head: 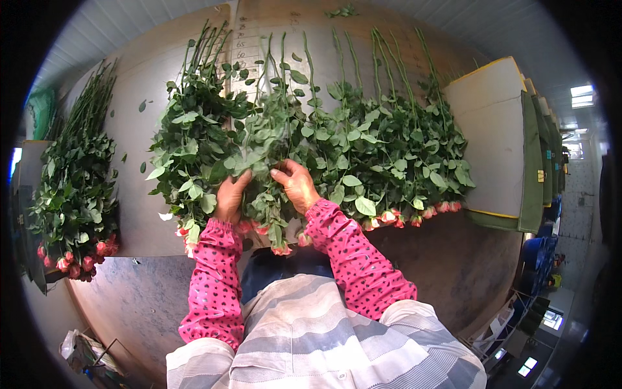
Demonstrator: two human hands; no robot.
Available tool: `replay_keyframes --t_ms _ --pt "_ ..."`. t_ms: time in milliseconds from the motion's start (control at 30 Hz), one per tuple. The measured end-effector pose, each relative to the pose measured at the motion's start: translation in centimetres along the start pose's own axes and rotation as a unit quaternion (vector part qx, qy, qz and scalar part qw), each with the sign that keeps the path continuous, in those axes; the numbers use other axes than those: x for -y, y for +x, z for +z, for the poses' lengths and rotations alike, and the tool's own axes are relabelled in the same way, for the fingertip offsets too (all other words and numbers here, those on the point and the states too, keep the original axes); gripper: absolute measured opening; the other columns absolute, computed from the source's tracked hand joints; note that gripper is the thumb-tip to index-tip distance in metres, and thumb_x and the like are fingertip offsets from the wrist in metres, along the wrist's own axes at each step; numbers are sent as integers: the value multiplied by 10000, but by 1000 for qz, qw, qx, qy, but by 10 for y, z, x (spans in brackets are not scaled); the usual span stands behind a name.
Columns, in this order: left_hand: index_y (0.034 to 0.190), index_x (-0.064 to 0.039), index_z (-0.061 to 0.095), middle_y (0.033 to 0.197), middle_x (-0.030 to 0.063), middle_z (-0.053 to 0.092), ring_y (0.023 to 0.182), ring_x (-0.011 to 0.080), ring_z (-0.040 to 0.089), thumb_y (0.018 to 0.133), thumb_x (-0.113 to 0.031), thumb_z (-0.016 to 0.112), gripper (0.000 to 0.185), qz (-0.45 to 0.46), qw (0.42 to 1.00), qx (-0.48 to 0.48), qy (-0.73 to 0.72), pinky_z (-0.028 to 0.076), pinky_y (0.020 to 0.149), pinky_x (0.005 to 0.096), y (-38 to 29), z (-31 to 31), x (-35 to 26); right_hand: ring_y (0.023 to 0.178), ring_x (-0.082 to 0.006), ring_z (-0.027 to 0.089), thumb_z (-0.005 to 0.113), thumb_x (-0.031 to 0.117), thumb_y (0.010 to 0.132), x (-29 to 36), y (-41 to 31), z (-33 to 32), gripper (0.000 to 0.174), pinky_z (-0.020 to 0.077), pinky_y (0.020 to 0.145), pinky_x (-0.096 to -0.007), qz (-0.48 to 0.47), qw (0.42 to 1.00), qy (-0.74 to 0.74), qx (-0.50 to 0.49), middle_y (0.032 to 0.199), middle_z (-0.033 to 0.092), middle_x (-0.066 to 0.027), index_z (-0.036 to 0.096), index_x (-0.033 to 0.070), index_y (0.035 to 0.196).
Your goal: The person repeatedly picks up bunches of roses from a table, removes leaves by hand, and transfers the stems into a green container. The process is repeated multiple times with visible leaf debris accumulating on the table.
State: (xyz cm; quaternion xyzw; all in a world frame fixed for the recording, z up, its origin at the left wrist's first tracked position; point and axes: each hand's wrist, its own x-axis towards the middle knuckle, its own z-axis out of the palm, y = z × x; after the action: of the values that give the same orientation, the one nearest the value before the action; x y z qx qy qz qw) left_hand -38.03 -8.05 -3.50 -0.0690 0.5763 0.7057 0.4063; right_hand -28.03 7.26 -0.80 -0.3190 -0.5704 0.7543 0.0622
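Note:
Cut roses with pink blooms lie in a broad row on the metal table (pixel 133 209), stems pointing away from me. My left hand (pixel 231 197) reaches into the leaves beside the left bunch (pixel 194 126), thumb up. Its fingers are partly hidden, so its hold cannot be told. My right hand (pixel 296 185) pinches among the middle rose stems (pixel 265 146) between thumb and bent fingers. Leaves just beyond both hands are blurred. Below them hang a few pink blooms (pixel 282 250). More roses (pixel 388 131) spread to the right of my right hand.
Another rose bunch (pixel 80 180) lies at the far left. Handwritten length marks (pixel 240 48) run along the table's far part. A pale padded panel (pixel 491 141) with green fabric stands at the right end. Loose leaves (pixel 142 105) are scattered about. Blue containers (pixel 537 257) stand beyond, right.

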Motion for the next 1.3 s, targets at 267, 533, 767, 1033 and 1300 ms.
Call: replay_keyframes --t_ms 267,533,767,1033,1300 --pt "1144 19 569 1014 67 648 866 157 600 751 -156 772 475 12 977 -30 212 482 793 300 -56 27 -8 779 -100 578 641 119 863 -9 6 0 197 463 707 -230 14 999 -34 -33 861 651 -43 618 -48 965" --pt "1023 1 627 877 13 639 764 113 578 757 -82 726 296 118 975 -10 189 483 722 274 -38 26 8 598 -221 568 589 207 854 -6 0 9 216 453 610 -346 -71 971 -226 -30 710 613 -170 640 4 906" --pt "1068 -1 620 982 46 670 855 145 611 805 -73 705 285 77 994 0 71 485 765 285 -22 3 11 600 -93 516 574 190 912 18 -10 6 241 431 583 -268 6 990 -106 -90 655 574 -53 631 -41 946" --pt "1069 -16 645 1002 31 678 865 130 602 805 -91 714 283 138 983 -23 121 469 784 290 -10 -6 13 547 -75 366 606 215 905 -3 -12 -13 250 343 510 -280 -38 967 -227 -114 572 467 3 626 -31 866" --pt "929 49 678 833 80 700 733 132 598 789 -174 691 264 107 960 -86 243 466 659 311 -6 19 30 844 -387 639 597 214 857 -22 -22 9 231 498 733 -408 20 937 -344 -57 869 648 -225 670 19 957"
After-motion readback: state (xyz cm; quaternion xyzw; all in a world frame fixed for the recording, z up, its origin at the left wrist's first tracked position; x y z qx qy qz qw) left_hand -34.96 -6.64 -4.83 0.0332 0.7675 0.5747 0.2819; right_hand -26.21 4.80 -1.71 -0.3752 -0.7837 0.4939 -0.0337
